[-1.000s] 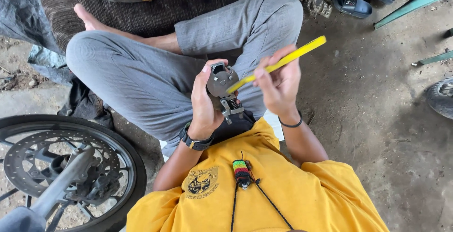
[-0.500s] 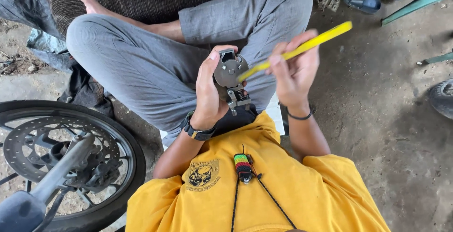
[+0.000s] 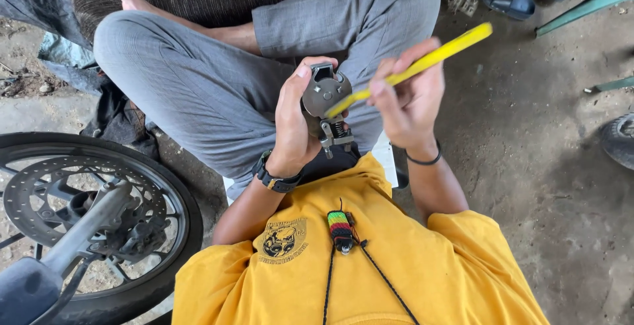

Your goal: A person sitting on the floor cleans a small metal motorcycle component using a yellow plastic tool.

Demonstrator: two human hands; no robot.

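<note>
Gripping metal part (image 3: pixel 325 95), left hand (image 3: pixel 295 123) steady (yellow tool (image 3: pixel 413 67) now higher).

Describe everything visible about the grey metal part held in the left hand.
The metal part is a small, dull grey, cast-looking piece with a rounded body, a squarish bracket on top and a coiled spring with a fitting below. It is held roughly upright above the lap, the left hand wrapped around its left side. The tip of a yellow tool, held in the right hand, touches its round face. Its back is hidden.
</note>
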